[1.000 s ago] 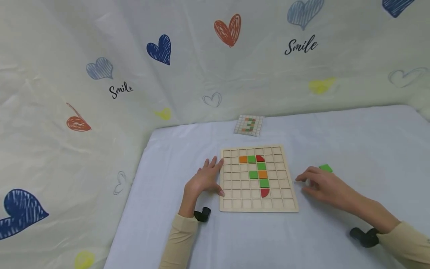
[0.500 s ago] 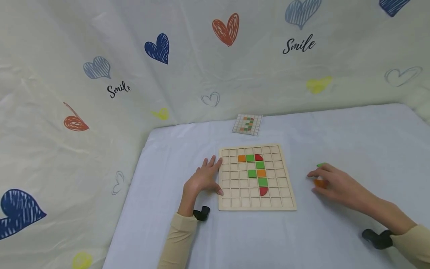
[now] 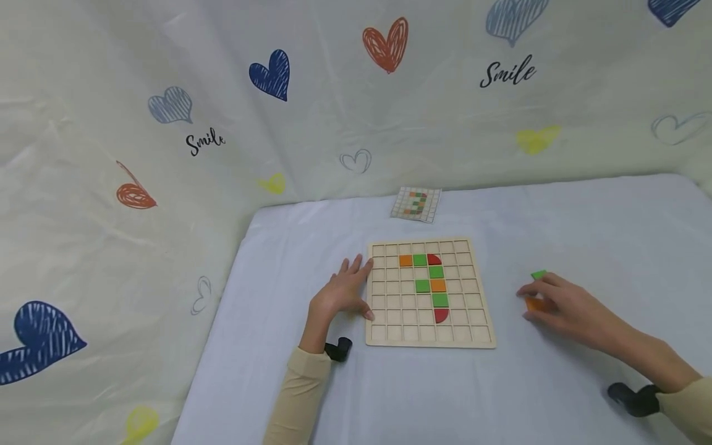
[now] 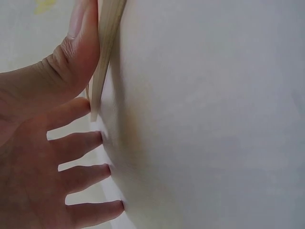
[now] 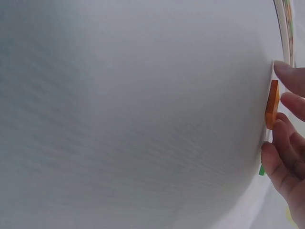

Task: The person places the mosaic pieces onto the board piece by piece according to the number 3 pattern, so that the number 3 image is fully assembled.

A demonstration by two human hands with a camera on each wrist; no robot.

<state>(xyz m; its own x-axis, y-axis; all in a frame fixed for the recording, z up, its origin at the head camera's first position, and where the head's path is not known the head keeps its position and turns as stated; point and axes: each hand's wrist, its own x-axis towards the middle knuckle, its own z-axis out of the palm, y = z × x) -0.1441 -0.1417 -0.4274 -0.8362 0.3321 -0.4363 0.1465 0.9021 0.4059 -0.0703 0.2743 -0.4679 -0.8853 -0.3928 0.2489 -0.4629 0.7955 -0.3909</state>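
A square wooden grid board [image 3: 389, 337] lies flat on the table. Orange, green and red tiles [image 3: 440, 300] sit in some of its cells. My left hand [image 3: 339, 293] rests at the board's left edge, fingers spread. In the left wrist view its thumb [image 4: 81, 43] lies on the board's rim and several fingertips touch the cloth. To the right of the board, my right hand [image 3: 564, 309] has its fingers curled round an orange tile [image 5: 272, 105] at the tabletop, with thumb and forefinger on either side. Just beyond lies a green tile [image 3: 538, 274], partly hidden by that hand.
A small pattern card [image 3: 416, 204] lies behind the board, showing coloured squares on a grid. White cloth covers the table [image 3: 434, 395]. A backdrop [image 3: 311, 123] printed with hearts and "Smile" hangs behind. A black wrist device [image 3: 634, 398] sits below my right sleeve.
My right hand has moved right, away from the board's edge, and its fingers have come round the orange tile. The left hand stays at the board's edge. The camera view shifts slightly.
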